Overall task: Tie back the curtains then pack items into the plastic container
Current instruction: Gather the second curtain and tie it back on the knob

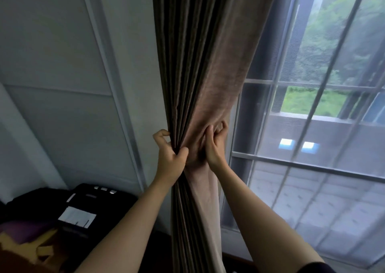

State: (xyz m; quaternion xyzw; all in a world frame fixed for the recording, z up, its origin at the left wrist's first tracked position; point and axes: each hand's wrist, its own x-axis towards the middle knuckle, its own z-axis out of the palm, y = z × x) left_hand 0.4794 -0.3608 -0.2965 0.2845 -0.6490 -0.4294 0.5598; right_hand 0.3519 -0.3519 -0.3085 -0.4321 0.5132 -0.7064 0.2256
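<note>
- Far left: dark bag [83, 206] with a white label sits low against the pale wall panel [52, 64]; not in play; no plastic container in view
- Your left hand [169, 158] is closed on the left edge of the brown curtain [198, 64], fingers curled behind the pleats, thumb pressed on the front
- The curtain hangs with its long axis vertical, bunched to a narrow waist between your two hands, flaring above and below
- Your right hand [214, 143] is tight on the right edge, fingers hooked round into the fabric
- Both hands sit at about the same height, equally near; no tie-back band visible, so judged: gather done, wrap not yet begun
- Right: sheer curtain [312, 168] over the barred window [312, 54]
</note>
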